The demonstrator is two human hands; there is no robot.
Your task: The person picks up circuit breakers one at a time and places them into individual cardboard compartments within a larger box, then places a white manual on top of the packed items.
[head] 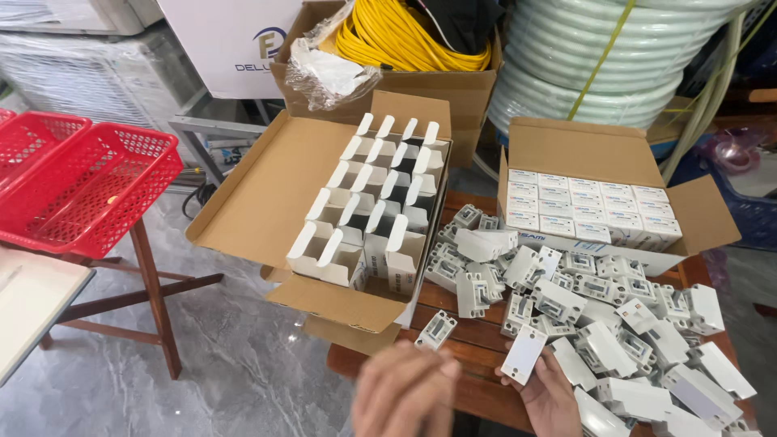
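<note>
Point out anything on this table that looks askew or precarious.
The open carton of empty white boxes sits tilted, overhanging the wooden table edge. White parts lie in a loose heap; one grey part lies apart near the left hand.

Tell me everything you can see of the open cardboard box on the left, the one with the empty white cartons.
The brown cardboard box sits tilted, half off the wooden table's left edge, all its flaps folded out. Inside stand rows of small white cartons, tops open and seemingly empty. Its right side meets the pile of grey-white breaker parts. A second box of yellow cable stands just behind. Neither hand touches it.
</note>
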